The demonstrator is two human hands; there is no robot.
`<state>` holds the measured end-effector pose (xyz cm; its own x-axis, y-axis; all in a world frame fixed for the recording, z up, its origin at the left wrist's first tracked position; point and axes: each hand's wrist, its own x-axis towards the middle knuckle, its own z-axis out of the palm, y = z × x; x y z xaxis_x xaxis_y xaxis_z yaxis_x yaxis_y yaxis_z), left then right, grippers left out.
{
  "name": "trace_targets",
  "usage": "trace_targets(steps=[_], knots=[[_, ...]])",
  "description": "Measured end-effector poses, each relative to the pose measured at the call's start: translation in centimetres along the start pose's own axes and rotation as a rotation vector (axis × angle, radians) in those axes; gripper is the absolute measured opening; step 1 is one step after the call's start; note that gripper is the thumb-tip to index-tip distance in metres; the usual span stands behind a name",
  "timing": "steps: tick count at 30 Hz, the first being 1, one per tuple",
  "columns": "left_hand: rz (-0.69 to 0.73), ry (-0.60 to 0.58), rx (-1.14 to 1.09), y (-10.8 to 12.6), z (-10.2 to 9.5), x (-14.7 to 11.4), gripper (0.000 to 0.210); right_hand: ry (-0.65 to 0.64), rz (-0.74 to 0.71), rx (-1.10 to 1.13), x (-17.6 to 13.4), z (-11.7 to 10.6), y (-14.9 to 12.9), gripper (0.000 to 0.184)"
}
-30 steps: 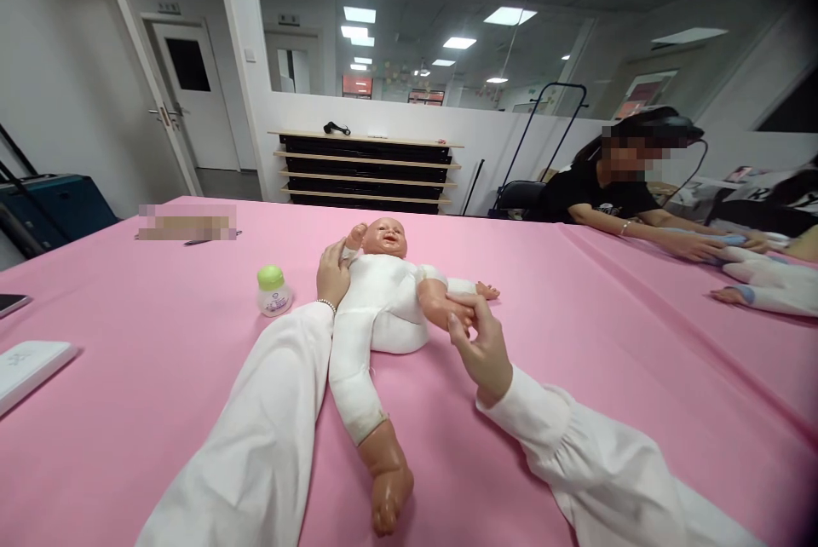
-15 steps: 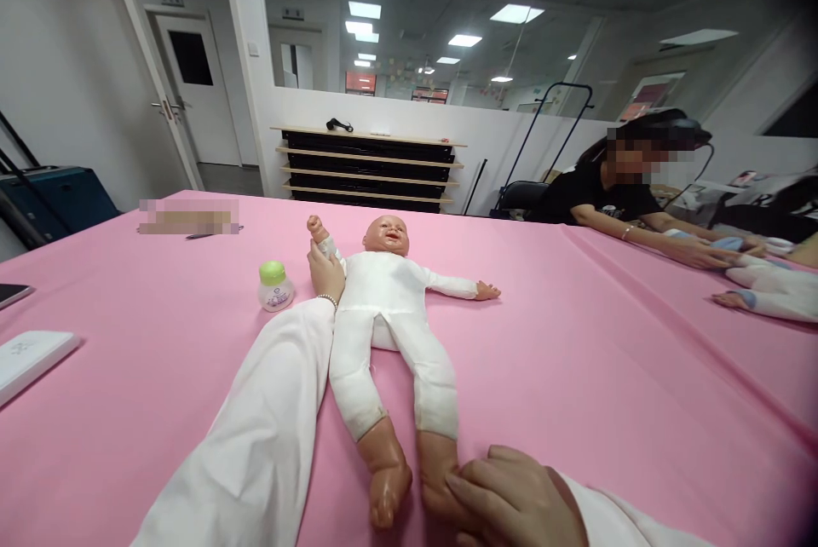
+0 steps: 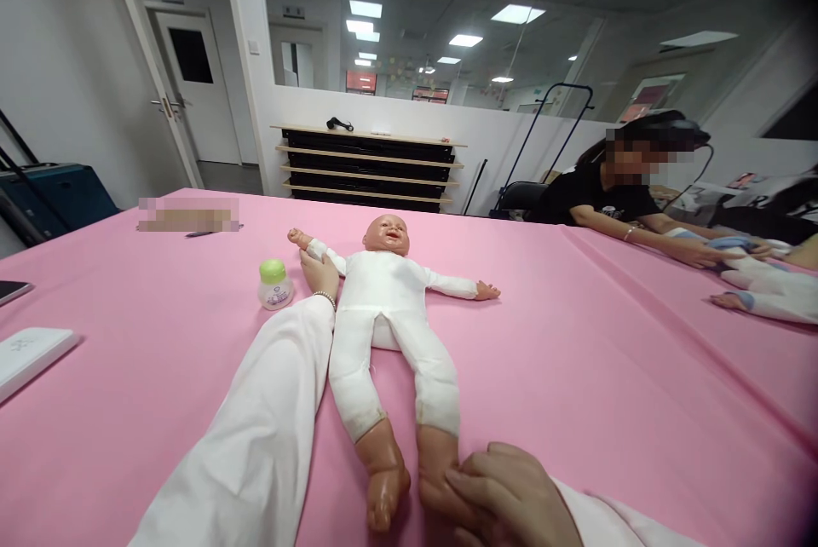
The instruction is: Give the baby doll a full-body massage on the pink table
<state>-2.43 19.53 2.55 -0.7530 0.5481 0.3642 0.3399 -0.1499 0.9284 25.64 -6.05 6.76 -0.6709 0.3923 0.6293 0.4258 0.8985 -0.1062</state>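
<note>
Two dolls show: one full-length doll (image 3: 389,291) on one desk (image 3: 588,385), counted as one head (image 3: 387,236), two arms (image 3: 447,282) and two legs (image 3: 435,385), plus one partly visible second doll (image 3: 783,287). The wearer's hands make two, a left hand (image 3: 320,272) and a right hand (image 3: 511,487). There is one green-lidded jar (image 3: 275,285), one co-worker (image 3: 575,202), two bracelets (image 3: 325,298) and four light boards (image 3: 367,136) in one stack.
</note>
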Motion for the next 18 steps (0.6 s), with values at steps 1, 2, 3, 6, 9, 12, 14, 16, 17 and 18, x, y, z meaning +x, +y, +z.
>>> trace_targets(steps=[1,2,3,6,9,12,14,16,17,18], knots=[[-0.004,0.012,-0.004,0.2,0.0,-0.1,0.052,0.024,0.019,0.026,0.4,-0.3,0.2,0.018],[-0.001,0.016,-0.010,0.4,-0.1,-0.1,0.053,0.048,0.042,0.051,0.9,-0.7,0.5,0.020],[0.012,0.012,-0.018,0.6,-0.1,-0.2,0.054,0.074,0.066,0.074,1.5,-1.0,0.8,0.022],[0.110,-0.034,-0.046,1.0,-0.2,-0.4,0.056,0.184,0.154,0.081,3.7,-1.8,1.9,0.020],[0.214,-0.091,-0.046,1.1,-0.3,-0.6,0.056,0.290,0.266,0.097,6.0,-1.8,3.6,0.015],[0.326,-0.149,-0.043,0.9,-0.2,-0.6,0.053,0.358,0.371,0.178,7.9,-1.1,5.6,0.010],[0.415,-0.200,-0.042,0.8,-0.2,-0.6,0.052,0.356,0.443,0.247,8.8,-0.4,6.8,0.011],[0.496,-0.268,-0.036,0.8,-0.1,-0.5,0.053,0.342,0.515,0.307,9.5,0.4,8.0,0.016],[0.533,-0.301,-0.033,0.7,-0.1,-0.5,0.054,0.337,0.547,0.345,9.8,0.7,8.5,0.018],[0.568,-0.330,-0.030,0.7,-0.1,-0.5,0.055,0.335,0.576,0.389,10.0,1.1,8.9,0.021]])
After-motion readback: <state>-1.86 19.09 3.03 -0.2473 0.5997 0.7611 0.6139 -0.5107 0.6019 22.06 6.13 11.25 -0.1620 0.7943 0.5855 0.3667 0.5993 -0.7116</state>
